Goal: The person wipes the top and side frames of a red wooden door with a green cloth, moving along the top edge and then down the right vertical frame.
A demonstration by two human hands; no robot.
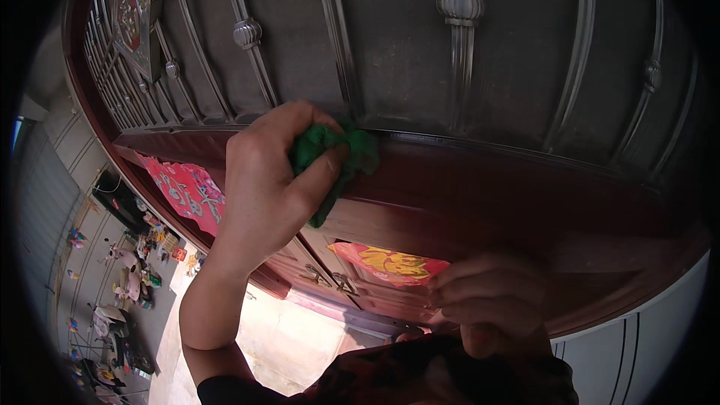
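Note:
My left hand (264,174) grips a crumpled green cloth (318,143) between thumb and fingers. The cloth lies against the ledge (416,136) where the dark red door frame (450,180) meets the grey panel behind the metal bars. Lower on the right, in shadow, is my right hand (489,298) with its fingers curled. It is near the door, overlapping the edge of a red and yellow paper decoration (388,261); whether it holds anything is hidden.
Ribbed metal bars (462,50) with round knobs rise above the ledge. Below are double doors with handles (343,284) and a torn pink paper with writing (194,194). Scooters (126,287) and assorted goods stand at the left on the concrete floor (281,343).

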